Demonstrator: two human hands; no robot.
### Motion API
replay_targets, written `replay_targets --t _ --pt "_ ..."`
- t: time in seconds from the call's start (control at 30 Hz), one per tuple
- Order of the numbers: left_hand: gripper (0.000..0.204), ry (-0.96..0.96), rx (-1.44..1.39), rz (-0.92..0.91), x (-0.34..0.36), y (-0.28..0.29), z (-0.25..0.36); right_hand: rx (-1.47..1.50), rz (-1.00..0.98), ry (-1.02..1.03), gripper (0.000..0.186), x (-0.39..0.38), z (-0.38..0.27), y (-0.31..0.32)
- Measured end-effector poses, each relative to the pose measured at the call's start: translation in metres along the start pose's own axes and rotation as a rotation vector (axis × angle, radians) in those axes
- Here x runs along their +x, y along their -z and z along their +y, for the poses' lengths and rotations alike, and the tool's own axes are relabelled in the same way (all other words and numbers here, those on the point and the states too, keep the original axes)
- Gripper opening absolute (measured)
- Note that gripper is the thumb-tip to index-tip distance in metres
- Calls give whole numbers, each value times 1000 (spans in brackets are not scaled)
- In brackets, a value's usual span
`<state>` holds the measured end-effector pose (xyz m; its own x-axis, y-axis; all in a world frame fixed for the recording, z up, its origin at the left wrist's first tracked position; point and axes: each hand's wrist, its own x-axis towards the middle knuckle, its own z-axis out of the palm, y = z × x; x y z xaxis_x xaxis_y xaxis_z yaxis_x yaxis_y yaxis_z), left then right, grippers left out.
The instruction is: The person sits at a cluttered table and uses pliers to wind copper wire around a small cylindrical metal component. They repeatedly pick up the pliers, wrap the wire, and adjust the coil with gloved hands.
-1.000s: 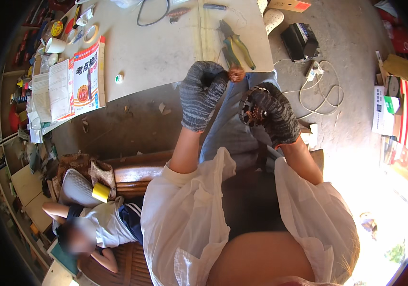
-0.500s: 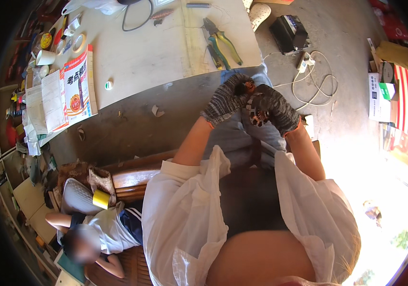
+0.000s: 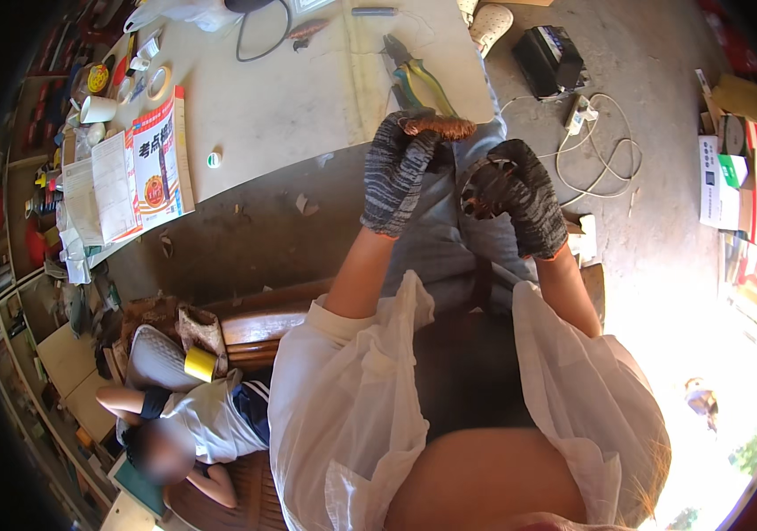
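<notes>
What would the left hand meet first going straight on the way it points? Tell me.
Probably the pliers on the table, just beyond the left hand; depth is unclear, so it might pass above them.

The table [image 3: 281, 102] bears pliers [image 3: 410, 67] and a booklet [image 3: 164, 157].

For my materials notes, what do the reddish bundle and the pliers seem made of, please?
Reddish bundle: probably copper wire, slightly shiny, by its colour and stranded look. Pliers: likely metal head, dark and dull; yellowish handles suggest smooth plastic or rubber.
</notes>
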<state>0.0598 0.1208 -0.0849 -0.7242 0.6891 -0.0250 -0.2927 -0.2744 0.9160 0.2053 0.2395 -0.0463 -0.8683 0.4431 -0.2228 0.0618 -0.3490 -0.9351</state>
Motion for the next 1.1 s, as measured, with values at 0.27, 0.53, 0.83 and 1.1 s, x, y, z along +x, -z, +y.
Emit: replay_targets --t 0.27,0.53,0.83,1.1 --pt "31 286 -414 6 -1 -11 18 293 47 -100 26 12 18 23" --pt "34 426 -304 -124 -12 -5 24 326 240 -103 24 40 23 35" --pt "38 -184 470 -427 -6 -6 14 126 202 75 26 53 0 32" --pt "41 -207 687 -387 -11 4 26 -153 123 90 42 49 -26 12"
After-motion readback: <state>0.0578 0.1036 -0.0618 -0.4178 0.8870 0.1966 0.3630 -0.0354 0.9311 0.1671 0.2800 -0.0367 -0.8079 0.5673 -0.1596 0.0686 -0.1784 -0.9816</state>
